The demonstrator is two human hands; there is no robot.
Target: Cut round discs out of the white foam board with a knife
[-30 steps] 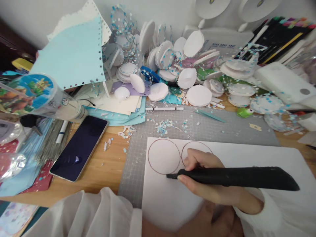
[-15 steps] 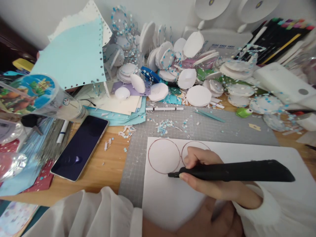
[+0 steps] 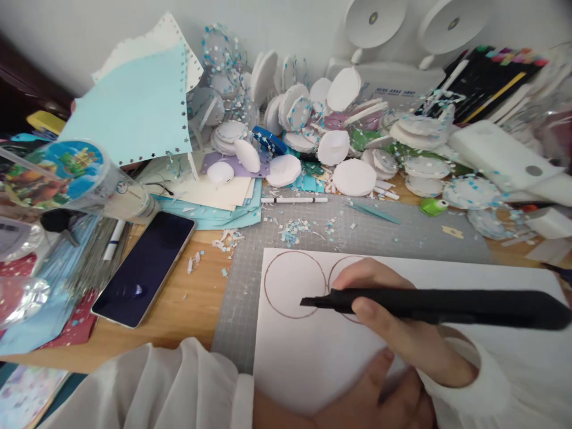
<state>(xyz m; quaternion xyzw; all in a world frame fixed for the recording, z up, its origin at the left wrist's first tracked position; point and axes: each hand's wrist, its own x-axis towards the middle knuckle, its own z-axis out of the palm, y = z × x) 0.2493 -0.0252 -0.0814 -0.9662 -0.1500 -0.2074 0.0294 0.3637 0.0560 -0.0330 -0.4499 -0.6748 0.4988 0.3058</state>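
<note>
One black tool (image 3: pixel 447 308) gripped in right hand (image 3: pixel 400 335) (nearer the work), long axis sideways, tip pointing left over the left circle (image 3: pixel 292 280); left hand (image 3: pixel 366 399) spread on white sheet (image 3: pixel 290 351) below, nothing visibly grasped.

The right hand (image 3: pixel 404 339) and black cutter (image 3: pixel 451 307) hide part of the second circle (image 3: pixel 338 269); the bottom edge crops the left hand (image 3: pixel 370 396). The twin-lamp unit's (image 3: pixel 386 74) print is unreadably small.

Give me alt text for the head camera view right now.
The right hand holds a black tool over a white sheet marked with two brown-outlined circles, while the left hand rests on the sheet. A gray cutting mat lies beneath; a phone and white discs are nearby.
</note>
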